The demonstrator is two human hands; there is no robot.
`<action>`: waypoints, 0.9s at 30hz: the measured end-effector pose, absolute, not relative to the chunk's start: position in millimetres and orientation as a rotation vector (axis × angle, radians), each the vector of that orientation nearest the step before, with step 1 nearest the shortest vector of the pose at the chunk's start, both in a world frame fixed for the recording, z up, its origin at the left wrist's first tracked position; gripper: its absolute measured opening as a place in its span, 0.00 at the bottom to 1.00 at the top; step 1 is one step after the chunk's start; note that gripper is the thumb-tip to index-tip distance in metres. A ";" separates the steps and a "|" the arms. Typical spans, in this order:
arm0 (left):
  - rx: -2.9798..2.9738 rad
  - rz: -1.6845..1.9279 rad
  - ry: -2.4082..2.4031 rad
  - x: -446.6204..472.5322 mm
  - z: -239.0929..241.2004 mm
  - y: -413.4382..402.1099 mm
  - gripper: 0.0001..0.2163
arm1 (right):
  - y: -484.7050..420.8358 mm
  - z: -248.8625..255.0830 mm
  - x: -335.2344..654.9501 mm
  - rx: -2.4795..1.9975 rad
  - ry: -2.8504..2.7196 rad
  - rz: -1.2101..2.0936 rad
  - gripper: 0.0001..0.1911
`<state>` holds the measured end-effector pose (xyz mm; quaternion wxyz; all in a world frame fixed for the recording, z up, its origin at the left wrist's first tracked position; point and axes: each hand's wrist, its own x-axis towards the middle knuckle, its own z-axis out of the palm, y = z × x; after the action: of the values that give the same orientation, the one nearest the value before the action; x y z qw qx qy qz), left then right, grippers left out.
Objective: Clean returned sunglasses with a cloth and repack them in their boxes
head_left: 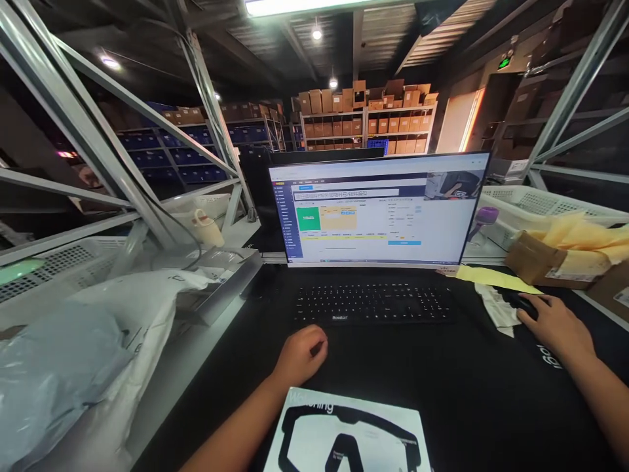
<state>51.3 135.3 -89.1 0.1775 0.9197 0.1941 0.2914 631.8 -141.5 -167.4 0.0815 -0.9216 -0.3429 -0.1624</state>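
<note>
left hand (299,354) loosely fisted, holding nothing, down on black mat (417,373) at 6 o'clock from keyboard (373,303), goggle-printed box (348,432) just beneath. right hand (557,324) half-curled over mouse (515,303) at 3 o'clock, cupping it lightly.

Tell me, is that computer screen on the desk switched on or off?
On. The screen is lit, showing a white page with a green block and blue buttons; the right hand rests on the mouse.
</note>
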 end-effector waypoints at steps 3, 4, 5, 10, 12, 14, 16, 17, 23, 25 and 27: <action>2.598 0.817 0.552 52.0 -88.2 134.6 0.07 | -142.7 -171.3 634.6 -2.742 -1.052 -0.491 0.31; 2.596 0.815 0.550 52.3 -87.8 134.4 0.07 | -143.1 -171.9 634.9 -2.738 -1.068 -0.489 0.31; 2.595 0.813 0.548 52.6 -87.4 134.2 0.08 | -143.3 -172.2 635.0 -2.734 -1.085 -0.485 0.31; 2.596 0.805 0.553 53.1 -85.5 133.1 0.08 | -141.1 -172.1 636.7 -2.715 -1.130 -0.467 0.33; 2.598 0.802 0.557 53.2 -85.1 132.9 0.08 | -140.6 -171.6 637.3 -2.720 -1.137 -0.460 0.34; 2.601 0.799 0.554 53.5 -85.0 133.2 0.08 | -141.0 -170.7 636.9 -2.732 -1.139 -0.459 0.33; 2.603 0.795 0.546 53.7 -85.4 133.6 0.08 | -142.0 -169.4 635.6 -2.746 -1.132 -0.462 0.32; 2.605 0.794 0.542 53.8 -85.6 133.8 0.08 | -142.4 -168.6 634.8 -2.752 -1.127 -0.463 0.32; 2.612 0.788 0.548 53.0 -85.8 132.8 0.07 | -143.1 -164.5 632.1 -2.776 -1.100 -0.449 0.32; 2.612 0.787 0.552 52.6 -85.1 132.1 0.07 | -142.9 -164.5 632.3 -2.776 -1.094 -0.447 0.31; 2.610 0.786 0.550 52.5 -84.6 131.8 0.07 | -142.3 -165.3 632.8 -2.772 -1.090 -0.456 0.31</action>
<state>52.5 131.8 -84.6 0.1793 0.9234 0.1947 0.2780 632.8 -142.3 -165.3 0.0641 -0.9180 -0.3609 -0.1512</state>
